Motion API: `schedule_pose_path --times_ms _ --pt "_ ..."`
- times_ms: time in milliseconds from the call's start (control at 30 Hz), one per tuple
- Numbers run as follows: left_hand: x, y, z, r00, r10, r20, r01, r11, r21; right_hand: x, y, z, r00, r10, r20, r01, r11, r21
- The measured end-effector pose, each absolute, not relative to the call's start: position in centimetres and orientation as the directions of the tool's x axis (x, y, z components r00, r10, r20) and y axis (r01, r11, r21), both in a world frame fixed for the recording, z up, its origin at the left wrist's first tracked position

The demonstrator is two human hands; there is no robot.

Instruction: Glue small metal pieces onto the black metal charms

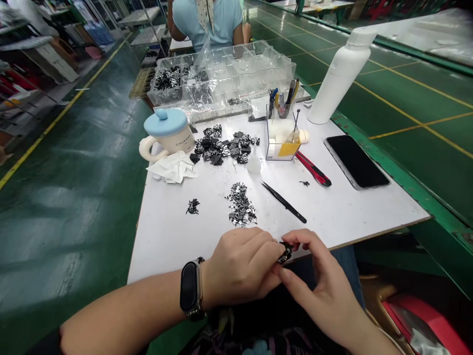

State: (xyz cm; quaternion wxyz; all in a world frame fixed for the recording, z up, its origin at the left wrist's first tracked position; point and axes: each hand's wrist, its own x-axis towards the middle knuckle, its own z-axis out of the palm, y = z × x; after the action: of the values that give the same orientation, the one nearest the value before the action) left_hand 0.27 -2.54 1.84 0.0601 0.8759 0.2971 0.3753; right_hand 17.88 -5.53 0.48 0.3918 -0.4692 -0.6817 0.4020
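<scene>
A small black part with shiny metallic bits is pinched between my two hands at the table's near edge. My left hand, wearing a smartwatch on the wrist, has its fingers closed on the part's left side. From the right, the thumb and forefinger of my right hand close around the same part. Just beyond my hands lies a pile of tiny silver-and-black pieces. Black tweezers rest to the right of that pile. A little heap of thin black pieces sits to the left.
Farther back are a heap of black parts, a lidded mug, crumpled tissue and a clear tool holder. A red cutter, a phone and a white bottle stand or lie right. Behind the compartment trays is a person.
</scene>
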Motion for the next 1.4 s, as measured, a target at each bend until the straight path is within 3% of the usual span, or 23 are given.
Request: schedule_pose_path --times_ms 333,767,1100,1267,1400 --pt "0.0 -2.8 1.9 0.582 0.461 0.67 0.504 -0.851 0.148 15.3 -6.9 0.3 -0.132 0.986 0.1 0.17 0.122 -0.978" --pt "0.3 -2.9 1.7 0.572 0.465 0.676 0.513 -0.846 0.149 16.0 -7.3 -0.1 -0.164 0.986 0.044 0.21 0.078 -0.974" --pt "0.8 -3.1 2.0 0.442 0.655 0.613 0.478 -0.75 0.457 18.6 -5.3 -0.6 -0.341 0.928 0.152 0.173 0.221 -0.96" --pt "0.6 -2.9 2.0 0.435 0.766 0.474 0.372 -0.632 0.68 19.0 -4.8 -0.5 -0.389 0.902 0.187 0.226 0.29 -0.93" --pt "0.3 -2.8 2.3 0.478 0.836 0.269 0.298 -0.442 0.846 18.9 -4.9 -0.5 -0.371 0.907 0.2 0.227 0.297 -0.928"
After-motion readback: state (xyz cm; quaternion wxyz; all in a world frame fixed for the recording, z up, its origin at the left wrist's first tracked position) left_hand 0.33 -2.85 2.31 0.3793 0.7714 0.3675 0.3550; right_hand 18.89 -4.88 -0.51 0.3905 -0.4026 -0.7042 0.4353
